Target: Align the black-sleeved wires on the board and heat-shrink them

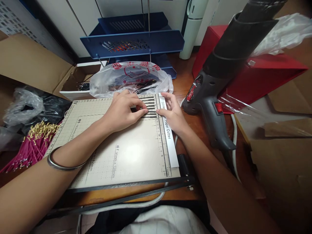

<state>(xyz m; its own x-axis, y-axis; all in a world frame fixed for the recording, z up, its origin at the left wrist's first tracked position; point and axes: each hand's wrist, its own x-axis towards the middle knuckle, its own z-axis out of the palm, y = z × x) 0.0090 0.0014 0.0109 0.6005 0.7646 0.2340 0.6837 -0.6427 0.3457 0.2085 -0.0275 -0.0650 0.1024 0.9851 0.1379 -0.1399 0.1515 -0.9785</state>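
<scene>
My left hand (125, 109) lies over the paper cutter (136, 156), thumb and fingertips pinched on one of the short thin black strips (151, 106). Several such strips lie side by side, roughly parallel, on the cutter's cream board, their right ends near the ruler scale. My right hand (174, 113) rests over the white guard bar (171, 143) lettered "Paper Cutter". Its thumb tip reaches the end of a strip, while the other fingers stay apart from the thumb near the bar's far end. The left fingers hide the strips' left ends.
Behind the board lies a clear plastic bag (131, 76) with dark thin pieces, below a blue tray rack (136, 44). A grey heat gun (214, 97) stands at right before a red box (265, 70). Magenta wires (36, 143) with gold ends lie left. The black blade arm (126, 196) is in front.
</scene>
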